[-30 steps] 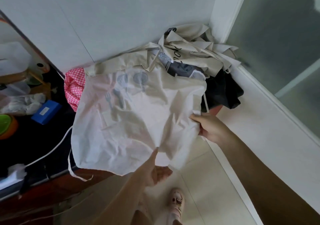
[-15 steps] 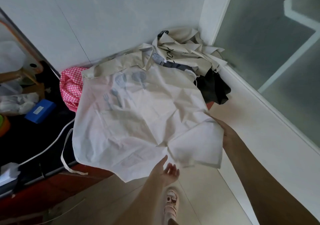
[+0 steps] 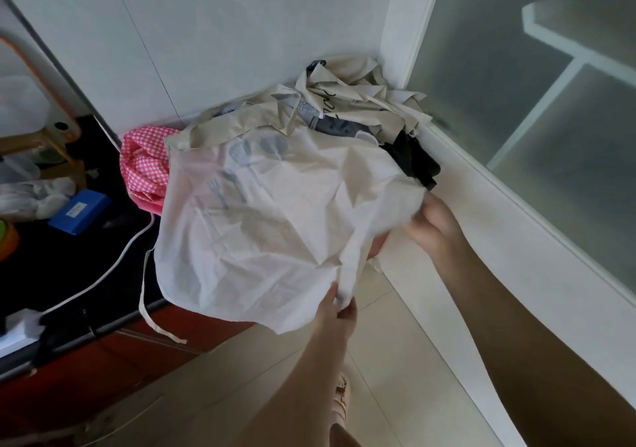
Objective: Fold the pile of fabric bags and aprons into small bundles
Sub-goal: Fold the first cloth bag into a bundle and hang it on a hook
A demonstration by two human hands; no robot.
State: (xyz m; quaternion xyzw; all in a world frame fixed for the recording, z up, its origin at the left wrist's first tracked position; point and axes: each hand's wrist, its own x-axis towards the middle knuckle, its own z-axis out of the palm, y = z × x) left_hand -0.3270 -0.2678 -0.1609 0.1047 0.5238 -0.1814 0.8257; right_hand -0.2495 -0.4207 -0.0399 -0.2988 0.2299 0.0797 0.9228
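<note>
The cream apron with the printed cutlery lies spread on the dark surface, its near edge hanging over the front. The left hand pinches this near edge; the right hand, blurred, seems to grasp the right edge. No fold is made in it yet, I judge. Behind, at the far corner, the pile of beige bags, a black cloth and a pink checked cloth wait unfolded; no finished bundle is visible.

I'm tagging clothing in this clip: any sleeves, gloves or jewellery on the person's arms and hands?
None show. Left forearm and right forearm are bare to the frame edge. No glove, watch or ring visible on left hand or right hand, though the right is blurred.
</note>
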